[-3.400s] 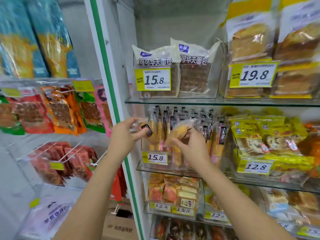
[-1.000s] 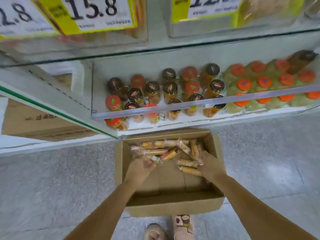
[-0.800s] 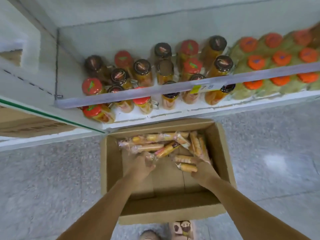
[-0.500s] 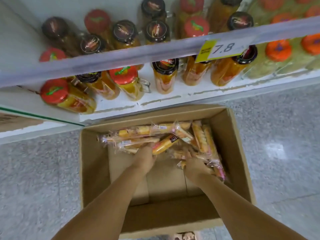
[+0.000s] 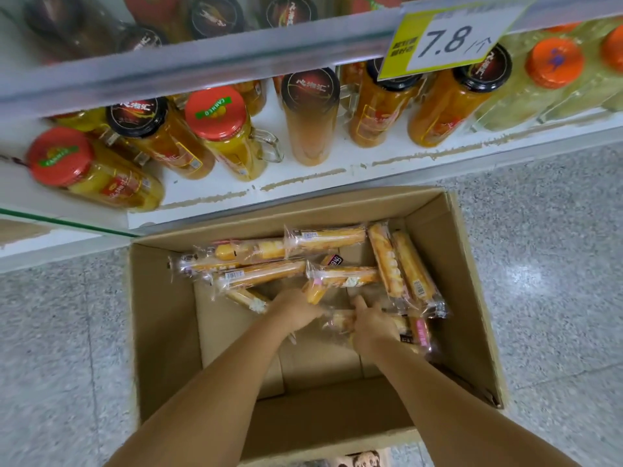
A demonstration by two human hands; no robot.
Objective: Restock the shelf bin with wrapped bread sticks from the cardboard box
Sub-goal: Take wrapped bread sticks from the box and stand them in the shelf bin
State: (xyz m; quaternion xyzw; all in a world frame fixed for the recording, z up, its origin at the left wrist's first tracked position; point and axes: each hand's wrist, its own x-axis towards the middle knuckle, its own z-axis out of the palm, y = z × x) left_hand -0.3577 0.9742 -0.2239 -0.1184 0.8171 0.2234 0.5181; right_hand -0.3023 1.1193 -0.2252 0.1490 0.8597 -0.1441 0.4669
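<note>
An open cardboard box [image 5: 161,318] stands on the floor below me. Several wrapped bread sticks [image 5: 266,274] lie piled along its far and right sides. My left hand [image 5: 293,310] is down in the box, its fingers curled round a wrapped stick whose orange end [image 5: 315,291] pokes out above the knuckles. My right hand [image 5: 372,323] is just to the right of it, gripping wrapped sticks [image 5: 337,320] that lie across the box floor. The shelf bin is out of view.
The bottom shelf [image 5: 337,170] runs just behind the box, loaded with jars of canned fruit [image 5: 219,129] and orange-capped bottles [image 5: 553,65]. A yellow 7.8 price tag [image 5: 451,42] hangs on the shelf rail. Speckled grey floor [image 5: 556,264] surrounds the box.
I turned from the shelf bin down to the box on the floor and leaned closer. Both hands reached into the pile and closed on sticks; the right hand drew back toward the left.
</note>
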